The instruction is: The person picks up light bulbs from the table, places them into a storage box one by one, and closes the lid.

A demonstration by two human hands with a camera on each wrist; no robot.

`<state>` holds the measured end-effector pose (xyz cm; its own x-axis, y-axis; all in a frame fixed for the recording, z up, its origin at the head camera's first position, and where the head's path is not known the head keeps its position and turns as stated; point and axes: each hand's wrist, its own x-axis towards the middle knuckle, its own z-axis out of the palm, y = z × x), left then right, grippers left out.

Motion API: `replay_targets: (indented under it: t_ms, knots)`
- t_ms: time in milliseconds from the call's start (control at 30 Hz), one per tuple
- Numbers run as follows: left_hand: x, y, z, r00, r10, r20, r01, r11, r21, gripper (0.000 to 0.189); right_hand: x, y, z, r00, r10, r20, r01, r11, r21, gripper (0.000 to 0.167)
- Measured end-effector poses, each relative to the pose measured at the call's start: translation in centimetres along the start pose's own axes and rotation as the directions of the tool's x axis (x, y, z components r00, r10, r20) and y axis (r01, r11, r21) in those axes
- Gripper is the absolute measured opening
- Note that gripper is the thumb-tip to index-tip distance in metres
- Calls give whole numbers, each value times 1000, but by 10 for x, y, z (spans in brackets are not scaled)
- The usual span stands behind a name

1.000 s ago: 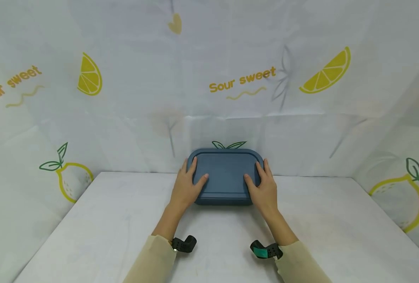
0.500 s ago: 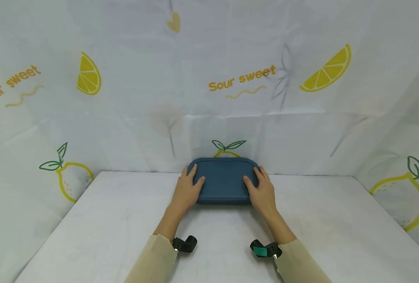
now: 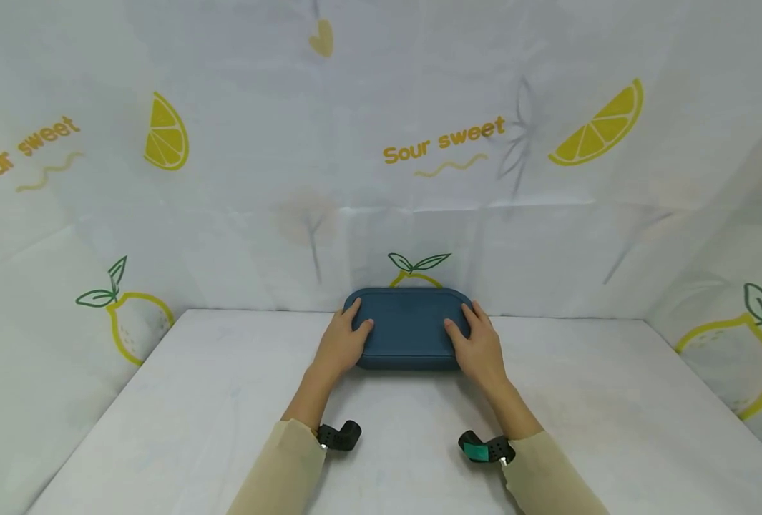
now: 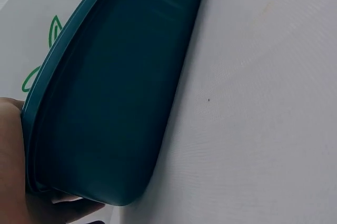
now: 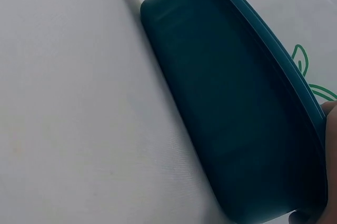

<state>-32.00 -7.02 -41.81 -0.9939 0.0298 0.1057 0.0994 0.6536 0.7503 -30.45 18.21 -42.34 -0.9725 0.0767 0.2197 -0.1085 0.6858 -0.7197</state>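
A dark blue lidded food container (image 3: 411,325), rectangular with rounded corners, sits on the white table near the back wall. At its left end my left hand (image 3: 340,342) grips it, thumb on the lid's edge and fingers round the side. My right hand (image 3: 479,348) holds the opposite end in much the same way. Seen from the left wrist, the container's side wall (image 4: 110,92) looks smooth, with the rim of the lid (image 4: 58,56) overhanging it. The right wrist view shows the same wall (image 5: 221,92), its lower edge right at the tabletop.
White cloth (image 3: 258,143) printed with lemons and lettering hangs behind and to both sides of the table (image 3: 226,400). Black wrist straps (image 3: 340,435) are on both wrists, below beige sleeves (image 3: 284,465).
The container's far edge has come down from a raised tilt, and both hands have lowered with it. Over the last half second it has stayed almost still, with the hands still gripping its ends.
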Motion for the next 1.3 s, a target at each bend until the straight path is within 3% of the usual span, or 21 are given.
replay_targets:
  t_ms: [433,800,967,1100,1300]
  knots:
    - [8,0,-3,1000,-12,-1,12,999,-30,64,12,4,-3,998,-23,54,24,1000,-17,68]
    - [12,-4,-5,1000,-22,23,22,1000,-13,63,11,5,-5,995,-41,96,50,994,-100,71]
    - [12,-14,-1,1000,9,26,-6,993,-119,58,8,13,3,998,-58,25,57,998,39,69]
    - [12,-27,4,998,58,-2,-56,967,-249,56,4,22,10,997,-38,-62,49,981,186,58]
    - [10,-40,11,993,95,-62,-111,936,-334,59,-3,30,13,996,5,-84,18,962,272,55]
